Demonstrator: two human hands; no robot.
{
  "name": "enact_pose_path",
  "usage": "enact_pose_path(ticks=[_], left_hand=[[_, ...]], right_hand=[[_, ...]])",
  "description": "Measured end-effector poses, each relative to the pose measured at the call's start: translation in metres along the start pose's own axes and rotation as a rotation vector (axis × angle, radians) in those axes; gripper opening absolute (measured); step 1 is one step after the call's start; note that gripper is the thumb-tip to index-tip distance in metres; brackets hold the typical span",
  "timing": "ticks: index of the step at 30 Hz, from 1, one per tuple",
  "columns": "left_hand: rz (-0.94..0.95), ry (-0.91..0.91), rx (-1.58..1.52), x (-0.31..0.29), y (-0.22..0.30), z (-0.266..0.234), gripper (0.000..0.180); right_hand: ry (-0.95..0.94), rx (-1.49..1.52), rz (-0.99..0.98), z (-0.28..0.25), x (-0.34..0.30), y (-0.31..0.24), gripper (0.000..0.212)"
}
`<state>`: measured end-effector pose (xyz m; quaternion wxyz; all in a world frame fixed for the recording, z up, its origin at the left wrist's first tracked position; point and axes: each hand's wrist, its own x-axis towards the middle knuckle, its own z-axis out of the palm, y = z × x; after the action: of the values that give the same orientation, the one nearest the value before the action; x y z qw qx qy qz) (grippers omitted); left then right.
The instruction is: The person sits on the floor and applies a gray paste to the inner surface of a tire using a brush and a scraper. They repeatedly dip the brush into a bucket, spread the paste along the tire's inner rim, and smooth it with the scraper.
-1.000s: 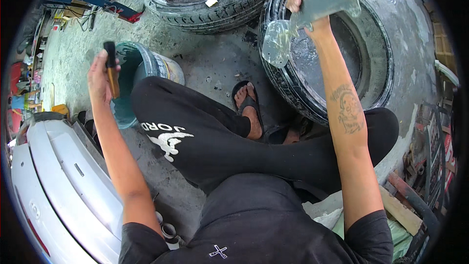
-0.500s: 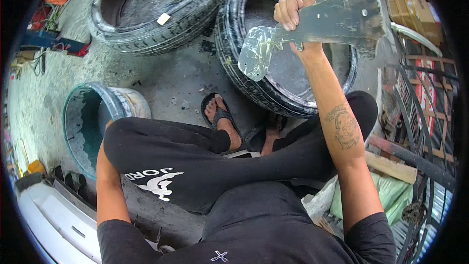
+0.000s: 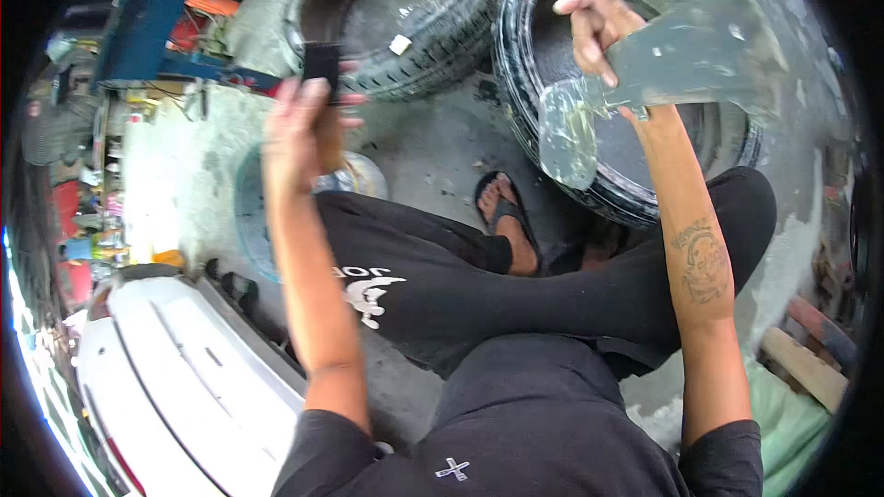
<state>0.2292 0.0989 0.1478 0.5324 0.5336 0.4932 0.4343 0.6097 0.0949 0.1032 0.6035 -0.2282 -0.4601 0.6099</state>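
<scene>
My left hand point(image 3: 293, 133) is raised above the bucket and blurred by motion. Its fingers are closed around a small black rectangular block point(image 3: 320, 64) that sticks up past the fingertips. Out to the far right, my right hand point(image 3: 608, 29) grips the inner edge of a flat grey-green panel point(image 3: 691, 53), with the index finger pointing loosely away. The panel has a wide arm with small holes and a rounded, scratched lobe at its left end. It is held over a tire point(image 3: 532, 97), touching nothing else that I can make out.
A second tire point(image 3: 414, 74) lies at the far side with a small white piece point(image 3: 400, 44) on it. The bucket point(image 3: 247, 212) stands left of my knee. At lower left is a white car body part point(image 3: 175, 377). Wood point(image 3: 801, 368) and green sheeting point(image 3: 783, 414) lie at right.
My left hand has come up from the bucket, now showing the black block. My right hand still holds the panel, its fingers slightly shifted. The view has swung left.
</scene>
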Motion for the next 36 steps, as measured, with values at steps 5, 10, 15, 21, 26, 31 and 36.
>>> enact_pose_path(ticks=[5,10,15,21,26,31,36], left_hand=[[-0.014,-0.129,-0.332,-0.004,0.003,0.133,0.035],[0.035,-0.117,-0.398,-0.001,-0.007,0.199,0.029],[0.133,-0.078,-0.196,0.003,-0.011,0.206,0.029],[0.037,-0.031,-0.281,-0.008,-0.001,0.209,0.024],[0.069,0.081,-0.186,-0.013,-0.007,0.192,0.034],[0.243,0.217,-0.353,-0.010,-0.017,0.201,0.042],[0.315,0.163,-0.229,-0.004,0.000,0.184,0.041]], right_hand=[[0.027,-0.044,0.124,-0.003,-0.003,-0.001,0.037],[0.112,0.019,0.173,-0.003,-0.010,-0.007,0.043],[0.228,-0.227,0.140,-0.004,-0.007,-0.011,0.049],[0.243,-0.220,0.198,-0.001,-0.006,-0.008,0.039],[0.258,-0.294,0.163,0.001,0.003,0.002,0.030],[0.167,-0.023,0.225,0.007,0.001,0.003,0.025],[0.082,-0.048,0.247,0.010,-0.006,0.005,0.026]])
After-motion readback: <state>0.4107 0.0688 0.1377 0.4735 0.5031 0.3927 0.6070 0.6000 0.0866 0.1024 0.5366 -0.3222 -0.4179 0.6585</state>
